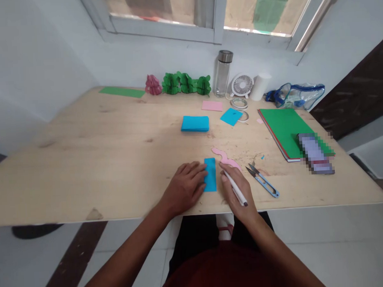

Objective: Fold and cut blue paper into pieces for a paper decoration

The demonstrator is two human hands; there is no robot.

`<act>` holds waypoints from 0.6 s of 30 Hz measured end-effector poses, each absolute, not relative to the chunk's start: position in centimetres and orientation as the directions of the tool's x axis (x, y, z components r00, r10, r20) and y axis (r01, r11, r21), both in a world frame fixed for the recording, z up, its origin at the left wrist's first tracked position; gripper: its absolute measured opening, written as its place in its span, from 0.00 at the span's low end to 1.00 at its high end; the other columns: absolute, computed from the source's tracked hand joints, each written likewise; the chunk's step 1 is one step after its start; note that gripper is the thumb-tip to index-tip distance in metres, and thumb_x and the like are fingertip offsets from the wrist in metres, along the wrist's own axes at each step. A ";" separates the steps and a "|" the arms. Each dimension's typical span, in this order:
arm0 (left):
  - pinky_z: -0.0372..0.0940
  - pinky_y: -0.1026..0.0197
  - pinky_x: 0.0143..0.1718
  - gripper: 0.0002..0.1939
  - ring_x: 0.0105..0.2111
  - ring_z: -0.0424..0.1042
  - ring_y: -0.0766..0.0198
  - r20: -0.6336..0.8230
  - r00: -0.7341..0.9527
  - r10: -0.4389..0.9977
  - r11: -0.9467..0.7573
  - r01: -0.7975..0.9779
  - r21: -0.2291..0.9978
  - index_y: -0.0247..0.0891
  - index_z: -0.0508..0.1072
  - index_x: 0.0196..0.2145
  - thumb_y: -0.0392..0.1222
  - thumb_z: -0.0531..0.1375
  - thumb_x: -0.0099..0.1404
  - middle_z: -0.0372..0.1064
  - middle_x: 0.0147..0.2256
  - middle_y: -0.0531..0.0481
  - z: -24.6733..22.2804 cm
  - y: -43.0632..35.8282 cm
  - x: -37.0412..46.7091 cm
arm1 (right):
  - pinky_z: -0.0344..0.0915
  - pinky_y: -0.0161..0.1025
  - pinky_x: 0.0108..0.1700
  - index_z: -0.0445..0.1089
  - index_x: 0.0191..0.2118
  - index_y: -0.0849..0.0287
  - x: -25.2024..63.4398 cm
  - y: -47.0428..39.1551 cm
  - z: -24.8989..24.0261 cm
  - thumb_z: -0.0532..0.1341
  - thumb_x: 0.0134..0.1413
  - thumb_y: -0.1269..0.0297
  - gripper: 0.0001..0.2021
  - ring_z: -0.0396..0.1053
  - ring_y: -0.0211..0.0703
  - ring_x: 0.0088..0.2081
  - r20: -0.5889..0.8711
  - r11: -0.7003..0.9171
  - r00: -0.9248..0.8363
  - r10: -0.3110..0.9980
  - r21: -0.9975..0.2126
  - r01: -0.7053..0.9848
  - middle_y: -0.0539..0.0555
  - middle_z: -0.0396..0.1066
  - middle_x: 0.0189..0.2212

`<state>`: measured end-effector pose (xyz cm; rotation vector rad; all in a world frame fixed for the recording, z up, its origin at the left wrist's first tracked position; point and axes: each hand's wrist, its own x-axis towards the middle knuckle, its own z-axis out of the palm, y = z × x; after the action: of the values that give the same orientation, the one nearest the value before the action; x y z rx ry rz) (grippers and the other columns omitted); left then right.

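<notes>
My left hand [189, 184] lies flat near the front edge of the table, its fingertips resting on the left side of a narrow blue paper strip [211, 176]. Between the fingers of my right hand [240, 188] is a white pen [235, 187], its tip close to the paper's right side but not seen to touch it. A wavy pink paper cutout [226, 157] lies just beyond that hand. Blue-handled thread snips [264, 182] rest to its right. Farther back sits a stack of blue paper [194, 123].
Green paper decorations [186, 83], a pink one [153, 84], a glass bottle [223, 75] and a small white fan [241, 85] line the wall. Tape rolls [239, 103] stand near a blue sheet [231, 116]. A phone [315, 152] overlaps a green folder [283, 128] at right.
</notes>
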<state>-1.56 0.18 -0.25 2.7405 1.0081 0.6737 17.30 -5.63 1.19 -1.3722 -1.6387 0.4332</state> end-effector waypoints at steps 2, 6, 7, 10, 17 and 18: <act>0.58 0.42 0.57 0.16 0.56 0.64 0.49 0.360 0.673 0.646 -0.764 0.574 0.296 0.36 0.71 0.49 0.40 0.52 0.67 0.69 0.54 0.40 -0.2 0.2 -1.6 | 0.69 0.46 0.49 0.70 0.52 0.54 17.1 -4.8 1.5 0.53 0.64 0.62 0.15 0.71 0.47 0.48 0.375 0.279 0.109 0.921 -0.828 0.486 0.57 0.74 0.46; 0.58 0.42 0.57 0.17 0.56 0.64 0.50 0.350 0.670 0.654 -0.756 0.574 0.314 0.35 0.70 0.50 0.38 0.52 0.66 0.69 0.54 0.40 0.0 0.2 -1.6 | 0.70 0.44 0.45 0.75 0.44 0.57 16.4 -3.1 1.3 0.57 0.60 0.60 0.12 0.74 0.45 0.41 0.256 0.182 0.214 0.943 -0.933 0.311 0.56 0.76 0.40; 0.58 0.42 0.57 0.17 0.56 0.64 0.50 0.348 0.671 0.655 -0.756 0.573 0.317 0.36 0.70 0.50 0.38 0.52 0.66 0.68 0.54 0.40 0.0 0.2 -1.5 | 0.70 0.44 0.44 0.75 0.42 0.57 16.2 -2.7 1.2 0.58 0.59 0.60 0.12 0.74 0.45 0.40 0.239 0.168 0.227 0.944 -0.941 0.292 0.55 0.77 0.38; 0.57 0.41 0.57 0.18 0.56 0.64 0.49 0.350 0.676 0.649 -0.761 0.565 0.319 0.37 0.70 0.52 0.37 0.51 0.66 0.68 0.55 0.40 0.1 0.1 -1.5 | 0.70 0.40 0.40 0.75 0.37 0.57 15.6 -1.6 0.9 0.59 0.56 0.61 0.09 0.73 0.43 0.36 0.225 0.154 0.245 0.943 -0.948 0.278 0.53 0.77 0.33; 0.56 0.40 0.59 0.21 0.58 0.62 0.49 0.340 0.685 0.644 -0.765 0.568 0.304 0.35 0.68 0.55 0.36 0.51 0.66 0.64 0.58 0.39 0.0 0.2 -1.6 | 0.65 0.35 0.29 0.72 0.32 0.58 14.9 -0.2 0.4 0.60 0.53 0.60 0.08 0.68 0.39 0.27 0.193 0.105 0.284 0.939 -0.949 0.298 0.50 0.73 0.26; 0.56 0.40 0.59 0.21 0.58 0.62 0.49 0.341 0.686 0.643 -0.766 0.568 0.303 0.35 0.67 0.56 0.36 0.51 0.66 0.64 0.58 0.39 -0.1 0.2 -1.6 | 0.64 0.35 0.29 0.71 0.32 0.57 14.8 -0.2 0.3 0.60 0.53 0.60 0.08 0.68 0.38 0.26 0.199 0.104 0.288 0.937 -0.944 0.313 0.49 0.73 0.26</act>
<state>-1.55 0.19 -0.07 2.7226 0.9865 0.6488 14.81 -0.19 0.26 -1.4352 -1.2391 0.7006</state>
